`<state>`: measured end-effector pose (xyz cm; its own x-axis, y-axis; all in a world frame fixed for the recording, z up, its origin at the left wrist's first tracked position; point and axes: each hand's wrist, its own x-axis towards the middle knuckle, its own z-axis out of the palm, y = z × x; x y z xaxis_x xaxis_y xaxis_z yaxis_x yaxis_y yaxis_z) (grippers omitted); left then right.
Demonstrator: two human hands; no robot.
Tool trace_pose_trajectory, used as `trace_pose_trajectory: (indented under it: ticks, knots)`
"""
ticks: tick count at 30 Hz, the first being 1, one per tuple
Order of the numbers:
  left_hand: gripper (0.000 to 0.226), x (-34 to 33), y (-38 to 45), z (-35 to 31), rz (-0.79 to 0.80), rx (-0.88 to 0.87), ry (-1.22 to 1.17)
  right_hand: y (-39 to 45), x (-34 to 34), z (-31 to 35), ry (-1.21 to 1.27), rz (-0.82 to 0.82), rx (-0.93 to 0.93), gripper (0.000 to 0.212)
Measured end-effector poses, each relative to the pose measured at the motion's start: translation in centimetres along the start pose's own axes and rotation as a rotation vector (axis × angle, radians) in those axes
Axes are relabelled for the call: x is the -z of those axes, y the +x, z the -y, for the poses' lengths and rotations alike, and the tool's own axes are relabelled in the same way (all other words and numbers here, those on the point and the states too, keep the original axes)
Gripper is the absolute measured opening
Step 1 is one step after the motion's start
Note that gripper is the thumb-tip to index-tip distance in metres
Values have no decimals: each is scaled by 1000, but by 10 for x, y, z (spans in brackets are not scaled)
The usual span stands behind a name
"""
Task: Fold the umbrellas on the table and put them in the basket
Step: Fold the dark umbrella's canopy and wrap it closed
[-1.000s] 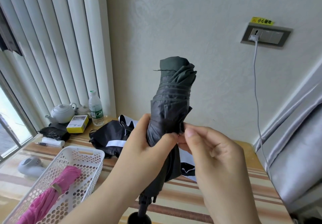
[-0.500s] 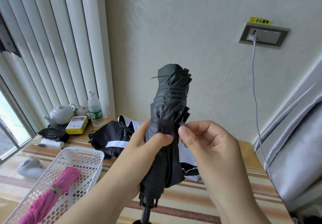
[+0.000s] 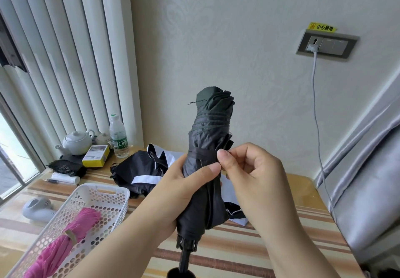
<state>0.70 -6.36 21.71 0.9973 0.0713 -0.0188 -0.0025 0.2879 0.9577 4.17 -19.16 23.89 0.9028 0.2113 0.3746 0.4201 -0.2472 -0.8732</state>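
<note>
Upright, rolled dark umbrella [image 3: 207, 148] gripped by left hand [image 3: 184, 186]; right hand [image 3: 249, 169] fingers pinch its strap [image 3: 201, 153].

Domestic room: striped counter [image 3: 249, 247] by window with vertical blinds [image 3: 65, 61]; white teapot [image 3: 76, 141], water bottle [image 3: 118, 137], wall socket [image 3: 326, 45], grey curtain [image 3: 368, 169].

Rolled dark umbrella [image 3: 207, 161], now lower in the frame than one second ago: its bunched top has dropped from the upper middle to about mid-height, and more of its shaft shows at the bottom edge. A closing strap [image 3: 201, 153], not visible earlier, now crosses the canopy as a dark band. The right hand [image 3: 249, 174] has shifted from pinching fabric at the canopy's right edge to pinching the strap's end beside the left hand's [image 3: 184, 186] thumb.
</note>
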Motion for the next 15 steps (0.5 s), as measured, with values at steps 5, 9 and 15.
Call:
trace_pose_trajectory:
  ticks: [5,9,15]
  knots:
    - [19,8,7,6,23,71,-17,6,11,-21,111,70,-327,72]
    - [22,8,10,14,82,61,25,10,5,-23,193,280,-425,115]
    - [30,9,14,23,182,124,12,20,-1,-23,358,238,-333,36]
